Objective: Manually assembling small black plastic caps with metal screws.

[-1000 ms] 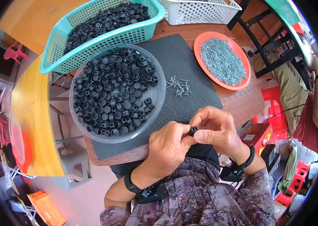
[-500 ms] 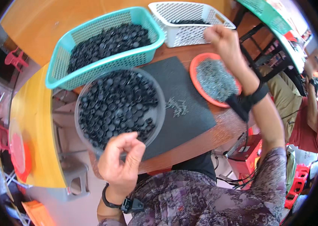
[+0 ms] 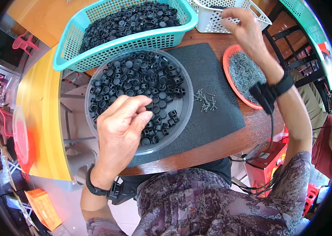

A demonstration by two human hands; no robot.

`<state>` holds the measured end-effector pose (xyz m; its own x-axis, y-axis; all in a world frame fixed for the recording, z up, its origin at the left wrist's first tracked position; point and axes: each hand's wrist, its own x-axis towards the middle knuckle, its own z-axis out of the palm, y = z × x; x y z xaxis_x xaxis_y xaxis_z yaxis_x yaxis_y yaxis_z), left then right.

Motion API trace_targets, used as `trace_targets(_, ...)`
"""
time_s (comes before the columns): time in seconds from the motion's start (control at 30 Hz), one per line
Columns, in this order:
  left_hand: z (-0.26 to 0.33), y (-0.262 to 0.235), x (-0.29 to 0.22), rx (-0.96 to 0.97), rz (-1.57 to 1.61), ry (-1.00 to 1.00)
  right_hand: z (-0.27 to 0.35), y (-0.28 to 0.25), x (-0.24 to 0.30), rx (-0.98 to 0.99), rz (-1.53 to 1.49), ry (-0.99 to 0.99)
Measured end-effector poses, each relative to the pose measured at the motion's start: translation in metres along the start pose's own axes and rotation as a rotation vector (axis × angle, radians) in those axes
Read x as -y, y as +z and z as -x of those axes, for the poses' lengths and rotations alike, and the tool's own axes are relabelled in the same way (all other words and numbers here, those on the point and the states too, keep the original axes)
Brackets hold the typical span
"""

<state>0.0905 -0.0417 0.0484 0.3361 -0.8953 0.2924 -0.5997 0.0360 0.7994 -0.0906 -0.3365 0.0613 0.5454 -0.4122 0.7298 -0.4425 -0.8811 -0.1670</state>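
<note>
My left hand [image 3: 121, 124] hovers over the near part of a round clear tub [image 3: 190, 108]. Its thumb and forefinger are curved and a little apart, with nothing seen between them. Small black ring-shaped plastic parts [image 3: 128, 80] fill most of the tub. At the front edge of a white perforated basket [image 3: 210, 24], my right hand [image 3: 248, 33] is raised with thumb and fingers apart, and nothing shows in it. A small pile of screws [image 3: 205, 101] lies on a dark mat [image 3: 223, 118]. More screws [image 3: 244, 72] fill an orange-red dish [image 3: 227, 65] below my right forearm.
A turquoise basket [image 3: 124, 49] heaped with black parts stands behind the tub. Black parts partly show inside the white basket. Cables hang from the strap on my right wrist. A red box [image 3: 266, 163] stands right of my lap; another person sits at the far right.
My left hand has moved forward over the tub. My right hand's fingers, closed before, are now apart near the white basket. The whole view has shifted.
</note>
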Motion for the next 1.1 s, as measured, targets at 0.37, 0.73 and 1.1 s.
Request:
trace_targets(0.37, -0.048, 0.019, 0.018, 0.118, -0.433, 0.176, 0.067, -0.016, 0.067, 0.234, -0.402, 0.243)
trace_targets(0.73, -0.053, 0.036, 0.023, 0.111, -0.522, 0.226, 0.084, -0.023, 0.079, 0.296, -0.498, 0.315)
trace_targets(1.1, -0.051, 0.029, 0.027, 0.151, -0.409, 0.283, 0.086, -0.021, 0.096, 0.264, -0.544, 0.245)
